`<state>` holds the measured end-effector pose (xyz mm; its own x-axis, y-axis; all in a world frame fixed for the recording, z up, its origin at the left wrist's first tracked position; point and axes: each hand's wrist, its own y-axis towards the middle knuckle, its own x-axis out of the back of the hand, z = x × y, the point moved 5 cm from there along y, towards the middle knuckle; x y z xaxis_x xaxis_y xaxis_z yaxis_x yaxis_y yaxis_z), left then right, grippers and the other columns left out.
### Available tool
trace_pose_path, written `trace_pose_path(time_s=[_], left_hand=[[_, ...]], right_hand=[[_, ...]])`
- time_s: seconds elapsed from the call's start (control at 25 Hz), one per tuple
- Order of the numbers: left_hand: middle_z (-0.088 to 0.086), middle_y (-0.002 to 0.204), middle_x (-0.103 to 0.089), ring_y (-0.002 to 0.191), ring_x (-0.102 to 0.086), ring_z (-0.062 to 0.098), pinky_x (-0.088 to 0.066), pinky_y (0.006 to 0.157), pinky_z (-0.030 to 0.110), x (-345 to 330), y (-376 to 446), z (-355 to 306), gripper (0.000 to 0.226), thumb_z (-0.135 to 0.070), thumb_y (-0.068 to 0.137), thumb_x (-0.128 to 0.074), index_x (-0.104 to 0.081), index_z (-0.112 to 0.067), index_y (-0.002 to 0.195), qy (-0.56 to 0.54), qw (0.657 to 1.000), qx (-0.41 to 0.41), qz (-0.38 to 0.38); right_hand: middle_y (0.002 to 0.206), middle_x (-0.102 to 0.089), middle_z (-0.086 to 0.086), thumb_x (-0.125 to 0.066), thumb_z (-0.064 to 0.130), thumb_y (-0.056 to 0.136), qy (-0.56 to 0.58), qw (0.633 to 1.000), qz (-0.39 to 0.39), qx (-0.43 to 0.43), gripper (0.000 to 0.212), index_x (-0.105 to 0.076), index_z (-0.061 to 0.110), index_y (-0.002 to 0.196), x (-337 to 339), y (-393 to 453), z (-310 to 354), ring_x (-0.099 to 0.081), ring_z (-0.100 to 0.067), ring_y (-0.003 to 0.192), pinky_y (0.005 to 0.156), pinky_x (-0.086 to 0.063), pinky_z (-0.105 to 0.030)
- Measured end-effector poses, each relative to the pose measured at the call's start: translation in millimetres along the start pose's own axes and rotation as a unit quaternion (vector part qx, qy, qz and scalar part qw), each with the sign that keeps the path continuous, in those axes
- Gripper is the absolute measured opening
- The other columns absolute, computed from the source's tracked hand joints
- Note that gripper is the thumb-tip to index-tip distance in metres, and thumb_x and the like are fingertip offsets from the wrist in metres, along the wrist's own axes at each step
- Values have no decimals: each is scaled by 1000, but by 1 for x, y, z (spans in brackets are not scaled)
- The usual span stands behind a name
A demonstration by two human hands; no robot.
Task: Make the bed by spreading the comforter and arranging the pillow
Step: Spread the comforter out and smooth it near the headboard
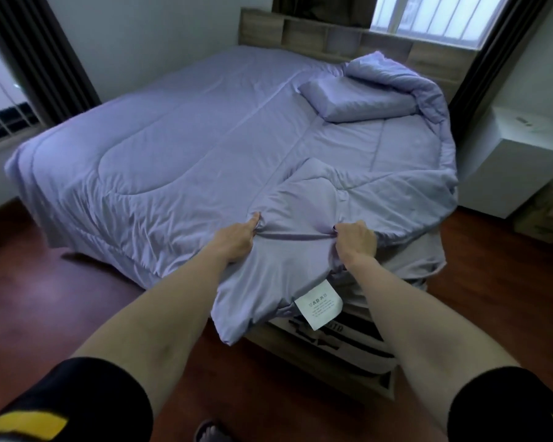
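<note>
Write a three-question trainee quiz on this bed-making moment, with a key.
1. True or false: both hands grip the comforter.
2. Where does the pillow lie? A) on the floor B) on the bed near the headboard C) on the white cabinet
3. Fill in: the white care label hangs from the comforter corner below the ____ hand.

Key:
1. True: the left hand and the right hand each pinch a fold of fabric at the near corner.
2. B
3. right
</note>
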<state>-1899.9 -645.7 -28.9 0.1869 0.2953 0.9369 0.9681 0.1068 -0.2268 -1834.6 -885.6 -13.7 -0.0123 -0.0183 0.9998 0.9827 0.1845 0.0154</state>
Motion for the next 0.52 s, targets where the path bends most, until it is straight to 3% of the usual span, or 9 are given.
trace_pose_path(time_s=[0.32, 0.52], left_hand=[[17, 144, -46, 128, -48, 34, -37, 103, 40, -40, -112, -132, 49, -20, 102, -26, -23, -21, 151, -8, 998, 55, -42], [13, 143, -49, 129, -48, 31, -40, 103, 43, -71, -165, -194, 46, -17, 100, -29, -33, -18, 145, -6, 998, 60, -30]], right_hand=[[119, -62, -11, -36, 10, 99, -15, 996, 8, 93, 34, -64, 15, 118, 30, -76, -116, -51, -29, 115, 92, -44, -39], [116, -64, -11, -37, 12, 98, -32, 994, 0, 105, 34, -65, 17, 118, 32, -125, -179, -52, -29, 113, 91, -45, -39]])
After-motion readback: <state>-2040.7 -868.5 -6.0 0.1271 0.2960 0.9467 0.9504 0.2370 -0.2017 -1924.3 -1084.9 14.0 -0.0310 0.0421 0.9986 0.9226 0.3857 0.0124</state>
